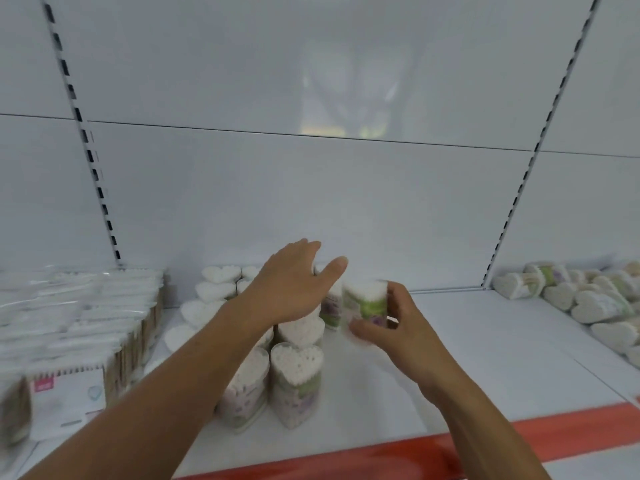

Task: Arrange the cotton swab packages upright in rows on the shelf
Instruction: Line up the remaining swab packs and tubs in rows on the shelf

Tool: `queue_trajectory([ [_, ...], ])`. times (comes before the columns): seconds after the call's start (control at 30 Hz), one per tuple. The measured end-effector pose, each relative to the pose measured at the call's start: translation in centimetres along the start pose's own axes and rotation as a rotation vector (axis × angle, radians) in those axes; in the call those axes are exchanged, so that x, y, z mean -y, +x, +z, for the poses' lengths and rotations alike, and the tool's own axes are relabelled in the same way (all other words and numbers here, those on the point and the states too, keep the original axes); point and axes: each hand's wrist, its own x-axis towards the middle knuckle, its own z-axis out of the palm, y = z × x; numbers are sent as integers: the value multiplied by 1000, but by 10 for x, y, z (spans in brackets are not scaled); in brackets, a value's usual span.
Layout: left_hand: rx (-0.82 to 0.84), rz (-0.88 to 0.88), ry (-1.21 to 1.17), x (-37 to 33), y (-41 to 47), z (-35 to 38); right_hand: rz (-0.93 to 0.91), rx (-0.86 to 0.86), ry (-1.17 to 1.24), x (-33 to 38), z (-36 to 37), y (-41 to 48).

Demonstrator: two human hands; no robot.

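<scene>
Several heart-shaped cotton swab packages (297, 379) stand upright in rows on the white shelf (485, 358), left of centre. My right hand (391, 327) grips one more package (364, 301), upright and blurred, just right of the rows. My left hand (294, 282) hovers over the back of the rows with its fingers spread and holds nothing. A loose pile of the same packages (595, 303) lies on its side at the far right.
Flat bagged swab packs (79, 323) are stacked at the left. The shelf has a red front strip (381, 455), a white back panel and slotted uprights (540, 140) at both sides. Bare shelf lies between the rows and the right pile.
</scene>
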Motion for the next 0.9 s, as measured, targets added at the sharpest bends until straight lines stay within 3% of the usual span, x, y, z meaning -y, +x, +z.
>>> queue_trajectory([
  [0.13,87,-45,214,24,9,19,-17,25,-186,-15,5,3],
  [0.33,70,-45,268,36,15,29,-7,12,-361,-28,19,11],
  [0.7,62,-41,314,36,12,29,-38,-83,-421,-28,35,19],
  [0.9,29,-23,421,30,9,21,-17,56,-492,-19,23,20],
])
